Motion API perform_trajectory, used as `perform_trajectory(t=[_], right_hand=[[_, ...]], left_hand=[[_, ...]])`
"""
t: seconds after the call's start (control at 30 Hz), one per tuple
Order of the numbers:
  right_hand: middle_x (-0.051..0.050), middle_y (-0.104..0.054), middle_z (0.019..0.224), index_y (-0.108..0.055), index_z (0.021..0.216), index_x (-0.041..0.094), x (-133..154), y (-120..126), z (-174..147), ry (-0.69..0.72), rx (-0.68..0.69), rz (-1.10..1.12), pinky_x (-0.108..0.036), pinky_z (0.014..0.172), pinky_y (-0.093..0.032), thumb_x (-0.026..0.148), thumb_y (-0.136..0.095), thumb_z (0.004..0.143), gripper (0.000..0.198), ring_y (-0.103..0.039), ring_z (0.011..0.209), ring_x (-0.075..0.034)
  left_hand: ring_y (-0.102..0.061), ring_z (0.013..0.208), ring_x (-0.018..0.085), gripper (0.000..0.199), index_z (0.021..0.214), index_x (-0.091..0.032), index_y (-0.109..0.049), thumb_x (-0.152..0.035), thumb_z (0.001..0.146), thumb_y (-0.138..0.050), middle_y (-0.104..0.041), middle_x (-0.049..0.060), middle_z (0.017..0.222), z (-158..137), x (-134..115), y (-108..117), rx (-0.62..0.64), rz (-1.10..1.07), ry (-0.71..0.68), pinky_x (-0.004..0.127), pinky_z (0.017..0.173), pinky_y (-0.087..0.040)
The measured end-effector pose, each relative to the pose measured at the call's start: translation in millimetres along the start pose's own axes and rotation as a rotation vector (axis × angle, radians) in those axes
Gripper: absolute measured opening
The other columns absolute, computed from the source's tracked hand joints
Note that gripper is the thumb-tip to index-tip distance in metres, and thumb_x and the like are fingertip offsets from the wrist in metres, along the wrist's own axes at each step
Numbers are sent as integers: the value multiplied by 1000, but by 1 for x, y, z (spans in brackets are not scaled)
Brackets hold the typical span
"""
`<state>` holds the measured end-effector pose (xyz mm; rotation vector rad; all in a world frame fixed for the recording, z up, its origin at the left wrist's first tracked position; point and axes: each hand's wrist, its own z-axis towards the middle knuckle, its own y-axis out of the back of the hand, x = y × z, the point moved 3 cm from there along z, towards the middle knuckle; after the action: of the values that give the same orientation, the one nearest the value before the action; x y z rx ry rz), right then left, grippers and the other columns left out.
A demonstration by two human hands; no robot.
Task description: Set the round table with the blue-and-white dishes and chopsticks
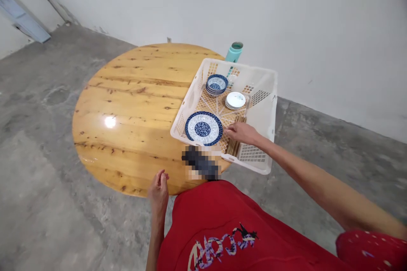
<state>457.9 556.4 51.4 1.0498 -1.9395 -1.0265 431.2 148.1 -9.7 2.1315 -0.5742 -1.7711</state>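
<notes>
A white plastic basket (270, 93) stands on the right side of a round wooden table (127, 106). Inside it lie a blue-and-white plate (203, 128), a stack of blue-patterned bowls (216, 83), a stack of small white saucers (235, 100) and a bundle of brown chopsticks (234, 146). My right hand (243, 132) reaches into the basket, fingers resting at the chopsticks beside the plate; whether it grips them I cannot tell. My left hand (159, 188) hangs loosely curled at the table's near edge, holding nothing.
A teal cup (234, 52) stands behind the basket near the white wall. Bare concrete floor surrounds the table. The basket overhangs the table's right edge. A blurred dark object (201, 164) lies near the front rim.
</notes>
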Motion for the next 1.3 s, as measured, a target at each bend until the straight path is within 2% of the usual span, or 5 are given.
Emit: perform_trajectory(t=[0.23, 0.37, 0.63, 1.0, 1.3], right_hand=[[-7, -74, 86, -69, 105, 21, 21, -3, -111, -118, -644, 593, -31, 70, -54, 44, -44, 98, 34, -71, 72, -21], [-4, -72, 79, -68, 102, 27, 53, -33, -167, -192, -828, 714, -36, 69, -57, 54, -47, 98, 35, -68, 64, -22], [-3, -69, 72, -71, 94, 25, 105, -93, -192, -258, -755, 1042, -34, 59, -56, 62, -54, 96, 40, -64, 57, -19], [-3, -68, 69, -70, 91, 23, 124, -96, -178, -26, -592, 1149, -32, 56, -54, 66, -53, 94, 46, -63, 55, -19], [-4, -67, 65, -71, 88, 25, 116, -118, -198, -32, -556, 1189, -34, 54, -56, 76, -50, 91, 55, -63, 51, -20]], left_hand=[[-75, 88, 21, 40, 109, -18, -71, -48, 92, -51, -78, 8, 91, 13, -10, 1, 164, 27, -82, 35, 86, -59], [-74, 86, 19, 37, 107, -19, -72, -44, 93, -50, -77, 6, 88, 20, -14, 1, 232, 63, -167, 33, 84, -58], [-74, 86, 20, 36, 107, -20, -72, -43, 93, -48, -78, 7, 90, 28, -22, 6, 342, 114, -258, 33, 83, -57], [-75, 86, 22, 43, 109, -16, -71, -49, 91, -49, -78, 9, 89, -5, -12, 21, 247, 29, -142, 36, 85, -59], [-74, 86, 21, 38, 107, -19, -72, -45, 94, -49, -77, 8, 89, -29, -30, -4, 333, 37, -249, 34, 83, -58]])
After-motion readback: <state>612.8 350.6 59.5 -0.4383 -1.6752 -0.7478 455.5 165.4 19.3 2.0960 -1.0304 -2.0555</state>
